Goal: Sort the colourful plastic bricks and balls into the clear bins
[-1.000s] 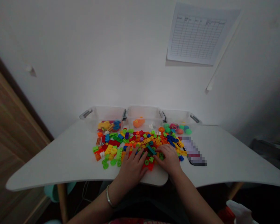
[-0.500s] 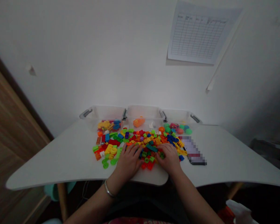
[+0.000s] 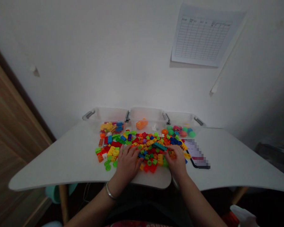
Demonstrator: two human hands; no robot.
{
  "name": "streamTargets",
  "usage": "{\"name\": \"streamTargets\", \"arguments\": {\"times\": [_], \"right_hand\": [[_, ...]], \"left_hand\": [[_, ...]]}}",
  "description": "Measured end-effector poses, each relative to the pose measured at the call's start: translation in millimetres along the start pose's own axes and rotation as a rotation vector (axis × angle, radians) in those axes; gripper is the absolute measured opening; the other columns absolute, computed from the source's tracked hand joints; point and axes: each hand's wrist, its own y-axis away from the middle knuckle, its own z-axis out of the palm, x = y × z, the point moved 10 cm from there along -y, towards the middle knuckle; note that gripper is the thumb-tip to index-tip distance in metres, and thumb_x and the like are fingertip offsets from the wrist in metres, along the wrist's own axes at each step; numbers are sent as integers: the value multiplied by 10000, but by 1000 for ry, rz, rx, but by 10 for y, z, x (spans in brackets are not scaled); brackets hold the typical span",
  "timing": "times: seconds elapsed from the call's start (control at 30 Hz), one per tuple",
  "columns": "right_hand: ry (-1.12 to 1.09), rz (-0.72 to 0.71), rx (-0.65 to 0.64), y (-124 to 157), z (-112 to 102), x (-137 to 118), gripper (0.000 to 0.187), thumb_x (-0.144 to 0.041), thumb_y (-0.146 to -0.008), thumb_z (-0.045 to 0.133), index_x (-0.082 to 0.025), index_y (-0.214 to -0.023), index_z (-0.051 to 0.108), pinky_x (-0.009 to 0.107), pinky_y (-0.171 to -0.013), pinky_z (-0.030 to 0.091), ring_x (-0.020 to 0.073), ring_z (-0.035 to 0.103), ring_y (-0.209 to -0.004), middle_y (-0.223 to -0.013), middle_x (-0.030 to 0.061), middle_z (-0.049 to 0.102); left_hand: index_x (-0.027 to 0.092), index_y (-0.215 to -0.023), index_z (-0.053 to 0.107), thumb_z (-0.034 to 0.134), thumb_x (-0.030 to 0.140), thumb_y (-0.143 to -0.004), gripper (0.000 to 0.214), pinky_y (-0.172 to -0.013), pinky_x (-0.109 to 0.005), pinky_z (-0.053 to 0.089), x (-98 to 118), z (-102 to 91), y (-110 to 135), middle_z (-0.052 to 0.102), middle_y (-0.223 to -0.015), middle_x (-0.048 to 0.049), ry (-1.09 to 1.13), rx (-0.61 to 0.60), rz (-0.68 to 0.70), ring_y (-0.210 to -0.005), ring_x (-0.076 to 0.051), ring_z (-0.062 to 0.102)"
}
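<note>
2 hands, left (image 3: 126,162) and right (image 3: 177,160), lie among bricks (image 3: 150,142) (whether grasping any, I cannot tell).

One head-worn camera looks forward and down from above the table's (image 3: 61,164) six-o'clock side, near both hands (image 3: 127,162), facing the wall (image 3: 109,63) at twelve.

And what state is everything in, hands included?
Bricks: loosely heaped.
Left hand: open, palm down over the bricks.
Right hand: curled beside the teal brick, grip unclear.
Left bin: open, partly filled.
Middle bin: open, orange item inside.
Right bin: open, partly filled.
Phone: flat, screen blurred.
Paper sheet: on the wall.
Bracelet: on left wrist.
</note>
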Motion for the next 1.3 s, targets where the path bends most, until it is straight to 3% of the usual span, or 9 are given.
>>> {"name": "streamTargets", "arguments": {"times": [0.17,0.27,0.43,0.63,0.9,1.3], "right_hand": [[-43,92,162,-288,-267,47,173,-326,-840,570,-210,-945,645,392,-799,494,221,608,-873,-914,62,672],[-53,103,175,-583,-293,69,209,-345,-838,570,-201,-965,653,404,-847,478,226,601,-913,-962,73,674],[-41,82,153,-981,-164,141,240,-354,-820,571,-190,-970,663,411,-856,462,232,593,-899,-944,82,677],[-8,72,81,-1211,126,258,246,-316,-825,551,-181,-996,665,399,-840,464,236,582,-880,-953,94,676],[103,15,-11,-1261,420,241,329,-213,-833,484,-177,-1107,661,416,-944,424,253,581,-1048,-1143,95,686],[140,-90,-70,-1058,543,169,371,-220,-809,523,-138,-1154,632,464,-1035,355,260,538,-1142,-1210,118,654]], "left_hand": [[218,-1098,674,492,359,-902,302,-1101,-578,283,-49,-8,1,677,-1183,-69,-36,16,-46,-1190,-308,520],[210,-1106,671,489,360,-903,311,-1095,-589,285,-57,29,-8,678,-1181,-73,-55,-10,-55,-1176,-313,528],[182,-1104,664,493,354,-894,321,-1073,-551,326,-68,86,-12,679,-1172,-86,-59,-44,-62,-1146,-304,546],[170,-1099,662,509,316,-875,308,-1031,-526,367,-86,126,-8,679,-1159,-97,-56,-71,-66,-1106,-294,567],[183,-1078,667,499,314,-877,292,-1027,-527,365,-77,98,-11,681,-1149,-99,-45,-56,-61,-1098,-287,569],[181,-1065,667,504,299,-869,280,-1024,-526,368,-62,82,-21,680,-1144,-97,-38,-49,-57,-1097,-288,569]]}}
